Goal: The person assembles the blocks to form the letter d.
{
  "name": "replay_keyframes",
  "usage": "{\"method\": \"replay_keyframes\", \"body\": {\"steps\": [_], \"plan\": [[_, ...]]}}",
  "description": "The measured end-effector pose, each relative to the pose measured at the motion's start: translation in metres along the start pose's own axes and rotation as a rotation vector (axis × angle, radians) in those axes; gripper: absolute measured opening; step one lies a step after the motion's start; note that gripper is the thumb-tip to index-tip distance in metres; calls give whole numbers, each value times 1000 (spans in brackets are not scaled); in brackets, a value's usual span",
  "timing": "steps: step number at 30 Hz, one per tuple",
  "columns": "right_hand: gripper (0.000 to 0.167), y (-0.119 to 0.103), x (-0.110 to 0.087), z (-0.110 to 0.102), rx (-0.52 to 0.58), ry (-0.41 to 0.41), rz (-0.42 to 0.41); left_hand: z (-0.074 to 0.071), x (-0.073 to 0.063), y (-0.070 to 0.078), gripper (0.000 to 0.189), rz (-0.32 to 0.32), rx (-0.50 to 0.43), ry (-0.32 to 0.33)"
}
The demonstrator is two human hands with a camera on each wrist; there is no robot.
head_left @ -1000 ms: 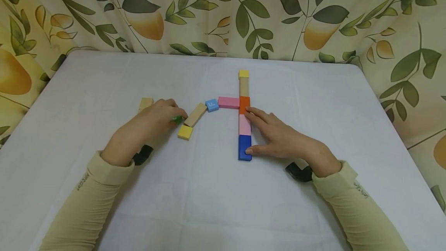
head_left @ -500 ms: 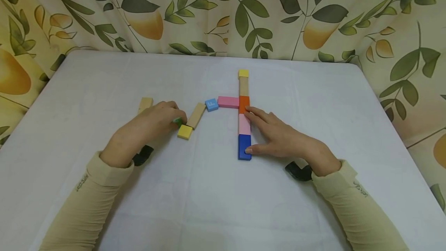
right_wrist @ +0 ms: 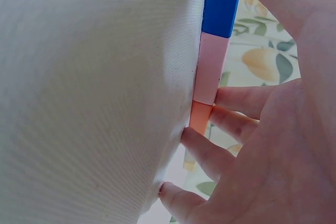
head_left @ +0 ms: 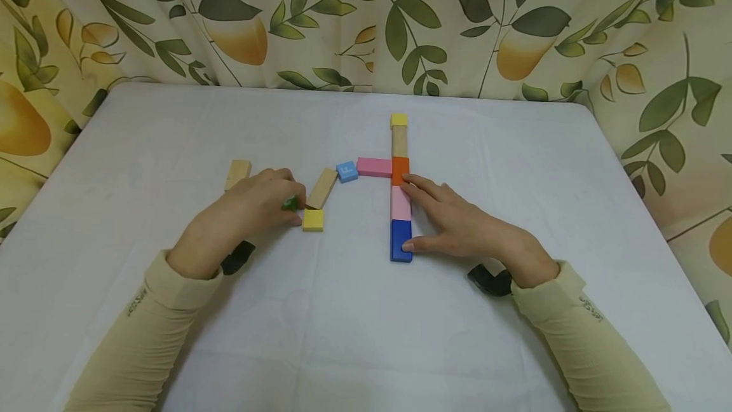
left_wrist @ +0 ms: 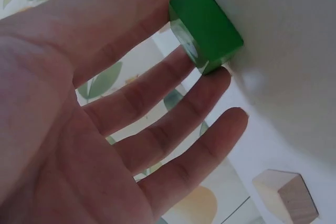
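My left hand (head_left: pixel 254 205) holds a small green block (left_wrist: pixel 207 27) at its fingertips, low over the white table. Just right of those fingertips lies a flat yellow block (head_left: pixel 312 220). It sits at the lower end of a slanted plain wooden block (head_left: pixel 323 188). My right hand (head_left: pixel 457 224) rests beside a straight column of blocks. Its thumb is on the dark blue block (head_left: pixel 401 241), and its fingers are by the orange block (head_left: pixel 400 171). Between those two lies a light pink block (right_wrist: pixel 212 69).
A pink block (head_left: pixel 374 167) joins the column's left side, with a light blue lettered block (head_left: pixel 347 171) beyond it. The column's far end has a wooden block (head_left: pixel 399 142) and a yellow block (head_left: pixel 399 120). Another wooden block (head_left: pixel 237 173) lies behind my left hand.
The flat yellow block has shifted right and turned straight. The slanted wooden block has swung slightly at its lower end. My right hand stays in place.
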State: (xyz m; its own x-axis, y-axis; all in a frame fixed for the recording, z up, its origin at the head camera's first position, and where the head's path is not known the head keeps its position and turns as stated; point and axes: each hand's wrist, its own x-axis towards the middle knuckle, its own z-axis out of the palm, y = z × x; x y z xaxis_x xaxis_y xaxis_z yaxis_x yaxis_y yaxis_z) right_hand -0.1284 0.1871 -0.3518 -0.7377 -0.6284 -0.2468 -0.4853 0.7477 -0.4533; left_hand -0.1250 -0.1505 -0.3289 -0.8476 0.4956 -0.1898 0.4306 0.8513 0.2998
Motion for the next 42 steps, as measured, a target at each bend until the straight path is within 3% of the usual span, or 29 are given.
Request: {"method": "replay_keyframes", "body": {"steps": [8,15,20,27,34,42], "plan": [[101,-1,2,0,-12,-6,11,-6,-7,2,15,-53,34,-29],[101,-1,1,0,-9,-6,16,-12,-10,5,25,-33,64,29],[101,-1,1,0,-2,-11,29,-12,-7,14,37,20,61,26],[101,-1,1,0,-2,-10,27,-5,-2,26,32,140,34,-11],[101,-1,1,0,1,-3,10,0,-4,32,33,200,19,-32],[101,-1,2,0,-8,-8,21,8,-1,42,33,306,40,-12]]}}
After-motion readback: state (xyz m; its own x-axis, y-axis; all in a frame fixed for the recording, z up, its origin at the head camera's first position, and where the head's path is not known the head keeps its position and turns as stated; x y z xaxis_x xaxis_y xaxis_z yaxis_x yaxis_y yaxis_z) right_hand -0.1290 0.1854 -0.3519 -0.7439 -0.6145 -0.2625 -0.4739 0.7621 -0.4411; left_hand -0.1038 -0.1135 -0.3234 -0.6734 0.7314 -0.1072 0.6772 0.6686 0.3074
